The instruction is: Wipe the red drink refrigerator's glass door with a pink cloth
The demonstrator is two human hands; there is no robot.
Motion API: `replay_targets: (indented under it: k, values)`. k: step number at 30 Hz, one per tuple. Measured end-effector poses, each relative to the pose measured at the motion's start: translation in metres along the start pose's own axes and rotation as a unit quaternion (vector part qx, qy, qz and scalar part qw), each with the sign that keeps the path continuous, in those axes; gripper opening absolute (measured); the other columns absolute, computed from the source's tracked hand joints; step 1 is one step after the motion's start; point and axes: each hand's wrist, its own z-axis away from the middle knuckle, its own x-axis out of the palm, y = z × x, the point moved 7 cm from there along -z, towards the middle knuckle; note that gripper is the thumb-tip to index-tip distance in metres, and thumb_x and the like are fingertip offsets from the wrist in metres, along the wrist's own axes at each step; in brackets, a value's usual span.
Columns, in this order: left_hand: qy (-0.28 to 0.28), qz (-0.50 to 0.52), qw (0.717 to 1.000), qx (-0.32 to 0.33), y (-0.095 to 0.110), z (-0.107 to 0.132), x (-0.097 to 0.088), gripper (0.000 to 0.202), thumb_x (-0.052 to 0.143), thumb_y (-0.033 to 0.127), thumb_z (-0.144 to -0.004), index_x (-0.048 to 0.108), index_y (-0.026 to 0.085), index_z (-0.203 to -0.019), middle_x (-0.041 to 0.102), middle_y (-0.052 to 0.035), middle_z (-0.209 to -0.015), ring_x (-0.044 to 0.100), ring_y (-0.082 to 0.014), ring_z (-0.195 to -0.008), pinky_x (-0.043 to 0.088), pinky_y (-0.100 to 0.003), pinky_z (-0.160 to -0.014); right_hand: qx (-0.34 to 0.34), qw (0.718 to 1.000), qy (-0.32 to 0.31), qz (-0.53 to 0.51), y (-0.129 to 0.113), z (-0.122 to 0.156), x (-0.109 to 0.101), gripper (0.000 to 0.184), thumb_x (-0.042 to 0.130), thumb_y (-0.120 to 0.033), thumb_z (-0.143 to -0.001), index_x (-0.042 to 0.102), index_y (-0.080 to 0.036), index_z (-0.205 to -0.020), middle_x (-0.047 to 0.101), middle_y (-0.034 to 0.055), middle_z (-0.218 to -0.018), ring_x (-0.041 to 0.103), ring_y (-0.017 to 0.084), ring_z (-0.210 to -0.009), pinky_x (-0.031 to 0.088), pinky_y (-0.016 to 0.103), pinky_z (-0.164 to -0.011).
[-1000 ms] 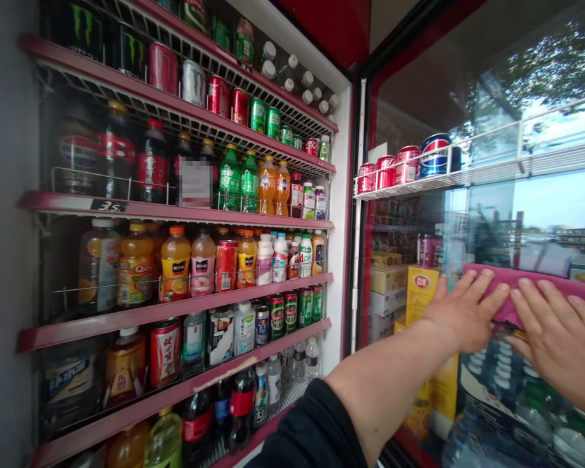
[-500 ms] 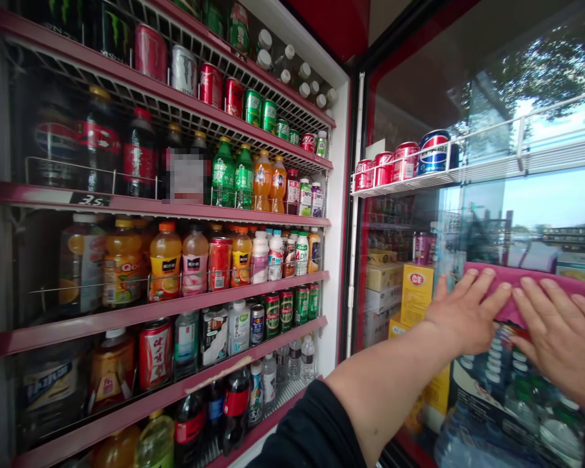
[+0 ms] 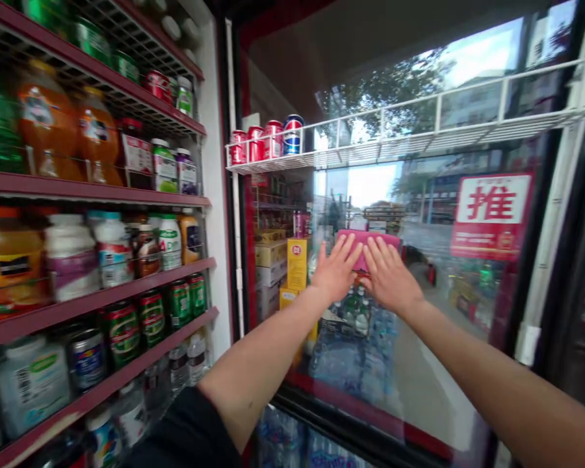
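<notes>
Against the glass door (image 3: 433, 364), left of its red sign (image 3: 492, 214), a plain pink cloth (image 3: 390, 238) sits flat under left hand (image 3: 336, 273) and right hand (image 3: 389, 279), both spread open, pressing, gripping nothing.

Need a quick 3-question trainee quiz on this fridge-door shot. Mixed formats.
1. True or false: the left hand and the right hand both touch the pink cloth on the glass door.
2. The cans on the white wire rack are: A) four green, B) three red and one blue, C) two yellow.
3. Fill in: the red sign is to the ___ of the hands.

Key: 1 true; 2 B; 3 right.
</notes>
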Motion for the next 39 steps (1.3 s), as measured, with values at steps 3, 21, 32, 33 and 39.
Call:
replay_targets:
  k: [3,21,32,33,39]
  values:
    - [0.017,0.009,1.0,0.012,0.019,-0.012,-0.001,0.078,0.052,0.041,-0.107,0.023,0.021,-0.176,0.007,-0.0094,-0.188,0.011,-0.0299,-0.174,0.017,-0.071,-0.136,0.013,1.0,-0.01,0.017,0.018,0.012,-0.007,0.084,0.06,-0.038,-0.105,0.031,0.008,-0.169,0.022,0.0314,-0.18,0.017,0.046,-0.17,0.024,0.066,-0.136]
    - [0.082,0.057,0.994,0.049,0.133,-0.072,-0.021,0.069,0.04,0.045,-0.111,0.031,0.02,-0.175,0.011,-0.0082,-0.186,0.019,-0.0304,-0.172,0.03,-0.068,-0.132,0.084,0.988,-0.064,0.112,0.11,0.076,-0.059,0.085,0.061,-0.038,-0.105,0.03,0.01,-0.168,0.018,0.034,-0.179,0.012,0.047,-0.17,0.022,0.064,-0.137]
    - [0.105,0.06,0.992,0.039,0.086,-0.054,-0.019,0.062,0.034,0.04,-0.113,0.037,0.022,-0.173,0.02,-0.0082,-0.185,0.022,-0.0276,-0.172,0.023,-0.068,-0.135,0.097,0.991,-0.066,0.057,0.073,0.042,-0.047,0.094,0.065,-0.044,-0.102,0.027,0.008,-0.17,0.013,0.0314,-0.182,0.006,0.045,-0.172,0.016,0.063,-0.139]
    - [0.107,0.06,0.992,0.036,0.076,-0.05,-0.017,0.062,0.034,0.039,-0.113,0.038,0.021,-0.172,0.021,-0.0092,-0.185,0.024,-0.0287,-0.171,0.022,-0.069,-0.135,0.091,0.992,-0.068,0.055,0.066,0.034,-0.043,0.096,0.066,-0.047,-0.102,0.027,0.008,-0.17,0.012,0.0313,-0.182,0.006,0.046,-0.171,0.013,0.063,-0.139]
    - [0.138,0.02,0.99,0.021,0.024,-0.028,-0.009,0.062,0.035,0.037,-0.113,0.037,0.022,-0.173,0.022,-0.0122,-0.184,0.026,-0.0318,-0.171,0.01,-0.071,-0.136,0.028,0.997,-0.052,0.05,0.035,-0.005,-0.024,0.101,0.071,-0.055,-0.101,0.029,0.005,-0.171,0.011,0.0268,-0.183,0.008,0.042,-0.172,0.012,0.058,-0.141]
